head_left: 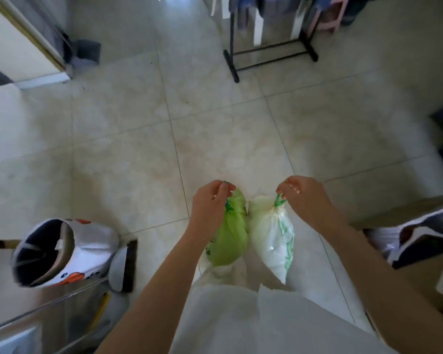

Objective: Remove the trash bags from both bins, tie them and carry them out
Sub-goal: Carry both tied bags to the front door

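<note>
I stand on the tiled floor (128,139) with one bag in each hand, and the open way goes straight ahead of me. The clothes rack (269,47) stands far in front of the bags, a little to the right, so I judge I must pass on its left side. The empty bin (62,251) is to the left of the bags, near but apart, and a cardboard box (425,251) is at the right. The green bag (228,233) hangs down long from my left hand (210,203), which is pinched closed on its tied top. The white bag (271,236) hangs just beside it, maybe touching, from my right hand (302,195), also closed on the knot.
</note>
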### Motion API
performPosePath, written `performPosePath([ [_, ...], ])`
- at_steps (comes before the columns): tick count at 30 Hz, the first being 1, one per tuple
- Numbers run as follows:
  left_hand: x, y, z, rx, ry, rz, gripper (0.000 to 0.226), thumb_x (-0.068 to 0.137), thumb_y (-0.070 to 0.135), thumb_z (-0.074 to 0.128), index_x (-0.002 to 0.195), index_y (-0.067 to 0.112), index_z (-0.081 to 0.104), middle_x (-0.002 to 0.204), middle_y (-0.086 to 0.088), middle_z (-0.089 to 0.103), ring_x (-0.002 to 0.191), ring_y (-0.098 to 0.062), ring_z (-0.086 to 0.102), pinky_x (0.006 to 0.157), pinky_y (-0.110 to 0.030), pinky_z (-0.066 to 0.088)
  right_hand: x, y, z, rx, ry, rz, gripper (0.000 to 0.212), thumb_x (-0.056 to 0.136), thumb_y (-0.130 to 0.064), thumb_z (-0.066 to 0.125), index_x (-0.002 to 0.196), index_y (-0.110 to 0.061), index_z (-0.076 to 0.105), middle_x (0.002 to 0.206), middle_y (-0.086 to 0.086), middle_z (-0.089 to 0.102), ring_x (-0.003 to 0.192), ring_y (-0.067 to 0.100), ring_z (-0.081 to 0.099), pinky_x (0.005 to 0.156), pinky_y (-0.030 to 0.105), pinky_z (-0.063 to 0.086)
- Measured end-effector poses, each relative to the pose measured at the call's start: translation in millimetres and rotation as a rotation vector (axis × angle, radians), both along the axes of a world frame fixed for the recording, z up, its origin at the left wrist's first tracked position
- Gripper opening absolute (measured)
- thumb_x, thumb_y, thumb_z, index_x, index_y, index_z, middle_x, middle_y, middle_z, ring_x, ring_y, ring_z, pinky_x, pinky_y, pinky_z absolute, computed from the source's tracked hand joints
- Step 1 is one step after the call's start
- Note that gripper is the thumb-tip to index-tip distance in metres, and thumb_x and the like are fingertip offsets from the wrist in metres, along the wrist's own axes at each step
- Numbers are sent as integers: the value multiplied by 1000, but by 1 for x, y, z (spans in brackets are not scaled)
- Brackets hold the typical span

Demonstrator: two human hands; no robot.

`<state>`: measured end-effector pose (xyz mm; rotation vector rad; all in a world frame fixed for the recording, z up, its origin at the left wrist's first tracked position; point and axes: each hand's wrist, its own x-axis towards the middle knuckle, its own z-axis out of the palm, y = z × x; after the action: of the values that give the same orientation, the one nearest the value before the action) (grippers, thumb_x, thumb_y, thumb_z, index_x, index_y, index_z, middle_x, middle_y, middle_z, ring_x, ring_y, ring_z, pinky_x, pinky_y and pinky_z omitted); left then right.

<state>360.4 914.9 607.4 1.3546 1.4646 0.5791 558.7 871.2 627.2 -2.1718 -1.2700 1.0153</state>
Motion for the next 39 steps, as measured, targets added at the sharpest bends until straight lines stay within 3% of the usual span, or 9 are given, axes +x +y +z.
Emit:
performPosePath([
  [4,42,45,-2,-15,39,-185,28,92,24,47,71,24,66,81,-7,72,83,-25,66,83,-47,52,50,17,-2,-30,-59,-181,20,88,-27,54,80,-18,69,83,5,66,87,25,62,75,27,37],
  [12,148,142,2,62,65,-393,20,85,22,63,69,26,74,68,10,74,69,-18,70,74,-42,57,144,61,9,-18,-94,-446,22,90,-19,52,81,-17,72,79,4,70,75,22,61,69,29,41],
  [14,178,167,2,107,74,-414,19,85,22,64,70,22,75,67,11,74,68,-14,70,75,-37,56,170,73,6,-14,-94,-486,22,90,-19,52,78,-17,70,68,-3,64,63,13,55,61,24,39],
  [16,210,195,2,149,87,-438,18,85,21,63,71,19,74,65,13,72,68,-7,69,74,-30,55,198,87,3,-11,-99,-511,22,89,-21,53,77,-11,69,66,3,63,65,19,55,60,27,35],
  [19,261,238,7,245,147,-481,20,88,17,60,71,18,70,58,17,64,58,7,60,59,-8,42,241,108,2,10,-120,-543,21,88,-21,56,73,-10,66,57,1,52,62,22,49,57,28,27],
  [22,313,275,18,338,202,-469,18,89,13,59,75,12,70,51,18,51,52,14,52,53,-4,35,286,132,2,25,-146,-512,20,89,-19,56,77,-6,66,63,6,59,67,26,55,59,25,25],
  [27,406,324,25,410,226,-460,21,91,19,58,71,15,66,53,14,54,50,-2,51,51,-9,35,374,172,2,43,-175,-479,20,90,-20,55,85,-7,69,75,7,66,74,26,61,57,22,31],
  [31,478,358,21,438,220,-534,15,90,17,61,79,11,69,65,8,63,60,-3,57,56,-4,39,446,207,4,49,-227,-493,19,90,-18,54,84,-6,68,70,4,60,67,23,55,55,20,28],
  [39,639,454,7,413,192,-647,15,90,13,60,80,7,69,71,-2,70,65,-4,63,58,-2,41,605,284,1,2,-292,-562,21,91,-20,53,90,-8,70,81,4,67,71,17,56,66,21,38],
])
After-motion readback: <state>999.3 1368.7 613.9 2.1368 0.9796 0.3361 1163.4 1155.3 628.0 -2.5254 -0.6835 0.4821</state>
